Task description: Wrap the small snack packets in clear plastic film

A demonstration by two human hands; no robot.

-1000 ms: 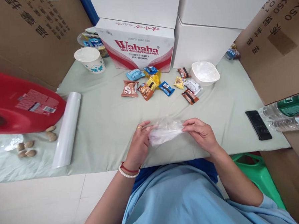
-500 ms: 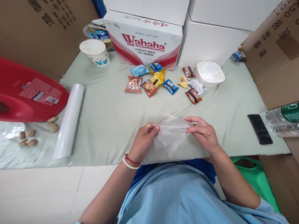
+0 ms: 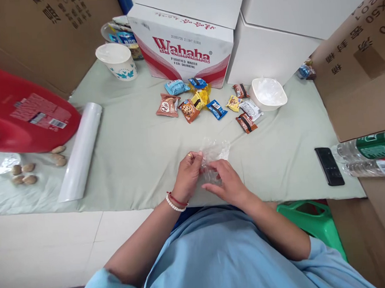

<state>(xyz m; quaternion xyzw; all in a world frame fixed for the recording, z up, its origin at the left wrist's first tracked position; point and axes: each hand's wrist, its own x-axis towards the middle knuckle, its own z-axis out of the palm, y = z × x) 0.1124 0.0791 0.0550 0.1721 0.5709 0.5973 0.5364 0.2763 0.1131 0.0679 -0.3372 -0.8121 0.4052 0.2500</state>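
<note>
In the head view, the left hand (image 3: 188, 174) pinches the clear bag (image 3: 221, 150) between thumb and fingers at the bag's nine o'clock edge. The right hand (image 3: 228, 183) lies at the bag's five o'clock side, its thumb and fingers parted and overlapping the crumpled plastic; whether they touch it I cannot tell. The bag is held near the front edge of the bench (image 3: 131, 151), between the two hands. From the bag, a cluster of wrapped snacks in blue, yellow and brown lies at eleven o'clock, close in front of the Wahaha box (image 3: 185, 47). A smaller group with brown, yellow and white wrappers sits at one o'clock, just beside the white bowl (image 3: 269, 103), which is at two. The paper cup (image 3: 123, 71) stands upright between ten and eleven. At nine o'clock the white roll (image 3: 81, 152) lies on the bench, with brown nuts (image 3: 29, 180) and the red jug (image 3: 29, 114) beyond it. A phone (image 3: 329, 167) lies at three o'clock, near two bottles on their sides. The green stool (image 3: 324, 229) shows below the bench at four.
</note>
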